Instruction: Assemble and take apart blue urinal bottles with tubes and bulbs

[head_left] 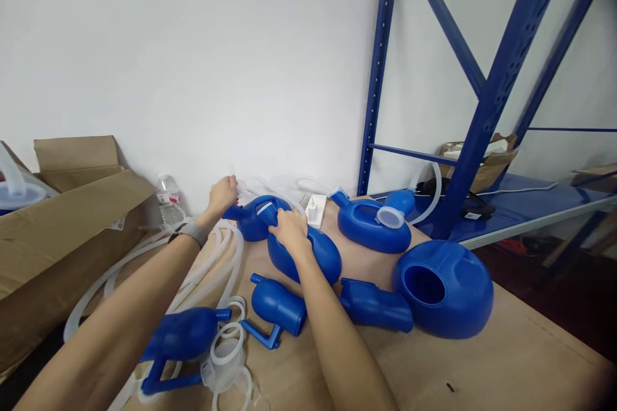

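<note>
My left hand [224,194] is raised near the wall with its fingers pinched together; a pale, thin piece seems to stick up from the fingertips, too faint to name. My right hand [290,228] lies against the neck of a blue bottle [325,257], its fingers closed round the neck area. Behind it another blue bottle [250,221] rests on the table. Nearer me are a blue part with a small spout [274,302], a second one [187,334], a blue sleeve-like part [378,305] and translucent cups and rings [225,359].
Clear tubes [231,263] coil at the left beside a cardboard box [62,225] and a water bottle [168,199]. A white power strip [317,210] lies by the wall. Right are a blue bottle with a cap [369,231], a wide-mouthed blue container [457,289] and a blue rack [491,103].
</note>
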Demonstrator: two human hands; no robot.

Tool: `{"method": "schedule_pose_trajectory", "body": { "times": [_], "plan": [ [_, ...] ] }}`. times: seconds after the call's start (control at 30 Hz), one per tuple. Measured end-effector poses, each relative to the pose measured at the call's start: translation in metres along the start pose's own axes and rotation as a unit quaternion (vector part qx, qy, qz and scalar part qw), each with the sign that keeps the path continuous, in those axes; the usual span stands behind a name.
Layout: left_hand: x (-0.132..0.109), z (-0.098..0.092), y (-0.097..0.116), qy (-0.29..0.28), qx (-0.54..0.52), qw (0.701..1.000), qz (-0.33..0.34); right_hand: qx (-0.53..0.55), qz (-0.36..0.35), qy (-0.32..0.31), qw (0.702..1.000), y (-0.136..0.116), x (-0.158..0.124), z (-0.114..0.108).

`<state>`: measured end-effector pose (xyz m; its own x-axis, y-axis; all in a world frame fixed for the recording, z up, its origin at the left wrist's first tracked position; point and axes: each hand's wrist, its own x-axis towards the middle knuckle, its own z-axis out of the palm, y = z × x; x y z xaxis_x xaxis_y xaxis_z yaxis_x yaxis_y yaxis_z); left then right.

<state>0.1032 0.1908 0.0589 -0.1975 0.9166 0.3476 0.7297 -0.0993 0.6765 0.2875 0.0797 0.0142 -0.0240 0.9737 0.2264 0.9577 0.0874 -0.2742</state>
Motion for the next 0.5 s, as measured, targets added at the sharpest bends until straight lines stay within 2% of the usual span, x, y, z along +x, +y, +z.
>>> {"method": "schedule_pose_trajectory", "body": {
  "times": [0.13, 0.23, 0.37, 0.5],
  "plan": [
    [0.015, -0.034, -0.016, 0.008, -0.073, 0.997, -0.04, -0.003, 0.003, 0.007, 1.0, -0.001, -0.001, 0.001],
    [0.014, -0.06, -0.039, 0.024, -0.088, 0.994, -0.065, -0.004, 0.003, 0.011, 1.0, -0.001, 0.0, 0.003],
    [-0.003, -0.089, -0.083, 0.021, -0.078, 0.992, -0.093, -0.005, -0.001, 0.015, 1.0, 0.0, 0.002, 0.006],
    [-0.027, -0.105, -0.127, -0.01, -0.057, 0.993, -0.1, -0.008, 0.0, 0.024, 1.0, 0.001, 0.003, 0.008]
  ]
}}
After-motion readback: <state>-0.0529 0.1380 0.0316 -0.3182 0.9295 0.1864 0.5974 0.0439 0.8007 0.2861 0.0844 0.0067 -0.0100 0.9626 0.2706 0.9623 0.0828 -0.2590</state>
